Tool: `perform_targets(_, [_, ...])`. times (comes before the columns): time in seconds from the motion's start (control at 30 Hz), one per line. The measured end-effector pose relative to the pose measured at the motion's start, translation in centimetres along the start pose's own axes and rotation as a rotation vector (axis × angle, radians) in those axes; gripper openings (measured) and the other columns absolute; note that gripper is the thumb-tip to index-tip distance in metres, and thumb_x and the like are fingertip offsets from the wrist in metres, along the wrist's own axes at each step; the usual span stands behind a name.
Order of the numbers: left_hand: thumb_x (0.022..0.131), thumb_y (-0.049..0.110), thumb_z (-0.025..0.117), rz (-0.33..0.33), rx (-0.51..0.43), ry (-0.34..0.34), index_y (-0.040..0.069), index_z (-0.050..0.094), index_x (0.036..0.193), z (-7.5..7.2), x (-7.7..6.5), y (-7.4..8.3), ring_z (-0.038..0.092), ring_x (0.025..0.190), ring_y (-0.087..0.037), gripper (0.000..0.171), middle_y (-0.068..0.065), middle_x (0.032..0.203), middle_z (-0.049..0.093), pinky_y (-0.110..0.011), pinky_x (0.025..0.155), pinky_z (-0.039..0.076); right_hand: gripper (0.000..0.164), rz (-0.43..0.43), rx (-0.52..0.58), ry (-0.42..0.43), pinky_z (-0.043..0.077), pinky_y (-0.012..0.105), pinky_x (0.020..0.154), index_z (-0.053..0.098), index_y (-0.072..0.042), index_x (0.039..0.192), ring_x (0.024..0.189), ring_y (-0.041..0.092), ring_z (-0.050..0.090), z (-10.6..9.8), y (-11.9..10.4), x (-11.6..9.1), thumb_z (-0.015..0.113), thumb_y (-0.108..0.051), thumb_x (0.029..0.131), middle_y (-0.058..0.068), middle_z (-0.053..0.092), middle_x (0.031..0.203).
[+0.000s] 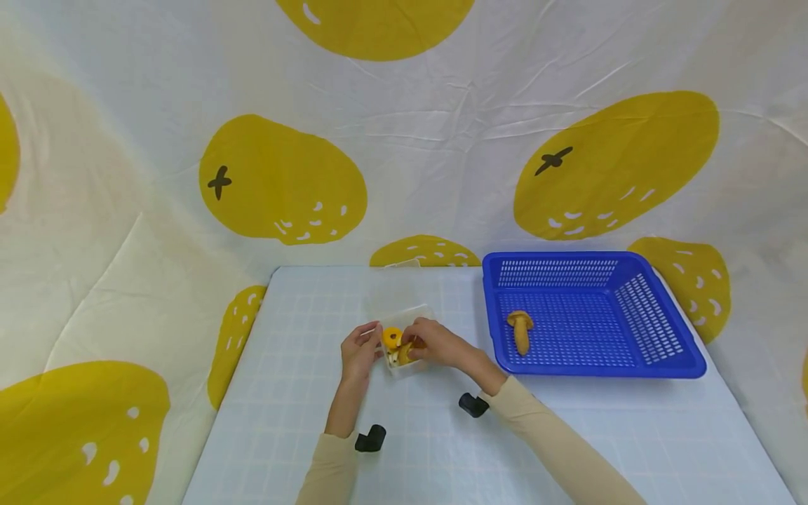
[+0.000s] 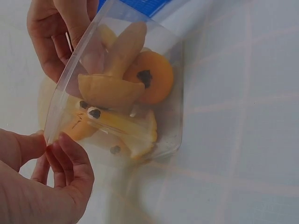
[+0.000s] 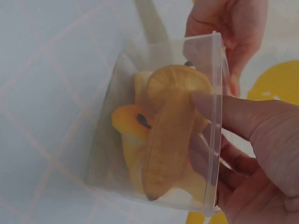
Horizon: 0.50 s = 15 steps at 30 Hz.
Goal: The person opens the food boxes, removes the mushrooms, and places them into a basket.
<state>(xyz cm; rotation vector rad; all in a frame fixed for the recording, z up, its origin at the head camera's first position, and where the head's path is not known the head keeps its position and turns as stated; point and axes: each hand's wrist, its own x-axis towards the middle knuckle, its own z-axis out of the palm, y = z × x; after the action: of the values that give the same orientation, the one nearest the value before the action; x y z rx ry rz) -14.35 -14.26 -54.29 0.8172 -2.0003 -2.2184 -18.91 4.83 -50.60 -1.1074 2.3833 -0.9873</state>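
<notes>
A clear plastic box [image 1: 404, 370] stands on the table, holding several yellow-orange toy pieces. My left hand [image 1: 358, 356] pinches its left rim between thumb and fingertips. My right hand [image 1: 438, 342] reaches in from the right. Its thumb and fingers grip a brown toy mushroom [image 3: 168, 130], seen through the box wall in the right wrist view. A round orange piece with a dark centre [image 2: 159, 77] lies in the box beside the mushroom. Under them are paler yellow pieces with dark tips [image 2: 140, 133], partly hidden.
To the right stands a blue plastic basket [image 1: 606, 373] with one brown toy mushroom [image 1: 520, 332] at its left side. A clear sheet-like piece [image 1: 398, 286] is behind the box. Small black pieces [image 1: 371, 439] sit by the forearms. A fruit-print cloth [image 1: 429, 175] hangs behind the table.
</notes>
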Motion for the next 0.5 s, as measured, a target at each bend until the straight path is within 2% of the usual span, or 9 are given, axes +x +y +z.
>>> perform_targets(0.27, [0.100, 0.022, 0.071, 0.005, 0.010, -0.007, 0.001, 0.069, 0.123, 0.01, -0.02, 0.03, 0.060, 0.078, -0.018, 0.030, -0.015, 0.109, 0.069, -0.029, 0.071, 0.058, 0.019, -0.018, 0.037, 0.012, 0.052, 0.041, 0.092, 0.067, 0.001, 0.114, 0.100, 0.031, 0.058, -0.23, 0.30, -0.36, 0.071, -0.005, 0.097, 0.013, 0.063, 0.107])
perform_targets(0.5, [0.099, 0.019, 0.071, 0.027, -0.006, -0.006, -0.002, 0.068, 0.122, -0.01, -0.16, 0.13, 0.061, 0.077, -0.018, 0.031, -0.015, 0.106, 0.070, -0.026, 0.066, 0.056, 0.021, -0.074, 0.097, 0.070, 0.054, 0.040, 0.095, 0.064, 0.001, 0.116, 0.101, 0.028, 0.061, -0.76, 0.51, -0.47, 0.071, -0.005, 0.097, 0.013, 0.067, 0.111])
